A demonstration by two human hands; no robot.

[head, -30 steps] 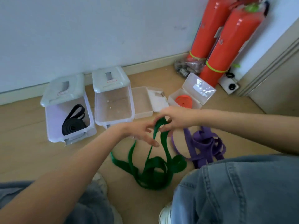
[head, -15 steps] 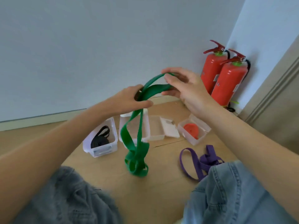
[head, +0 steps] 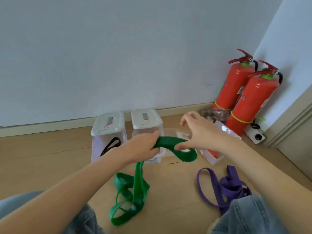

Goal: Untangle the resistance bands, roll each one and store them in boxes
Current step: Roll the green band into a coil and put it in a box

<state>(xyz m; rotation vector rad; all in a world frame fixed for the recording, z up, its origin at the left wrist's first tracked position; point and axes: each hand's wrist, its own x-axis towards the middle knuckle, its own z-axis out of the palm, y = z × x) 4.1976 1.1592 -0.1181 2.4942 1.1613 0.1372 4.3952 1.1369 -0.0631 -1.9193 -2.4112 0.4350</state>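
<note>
A green resistance band [head: 138, 183] hangs from my left hand [head: 143, 146], which grips its upper end; the lower loops trail tangled on the wooden floor. My right hand [head: 197, 132] touches the band's upper loop with thumb and spread fingers. A purple band [head: 226, 186] lies tangled on the floor by my right knee. A left box [head: 108, 130] holds a black band [head: 111, 146]. A second box [head: 146, 122] stands beside it. A small box [head: 214, 157] at the right holds a red band, mostly hidden behind my right arm.
Two red fire extinguishers [head: 244, 95] stand in the corner at the back right, with a white socket block [head: 256, 137] by their base. A door frame [head: 290, 129] runs along the right. My jeans-clad knees [head: 249, 217] fill the bottom edge.
Both hands have come down from chest height to just above the boxes, and the green band's lower loops now rest on the floor. My right hand has opened out on the upper loop.
</note>
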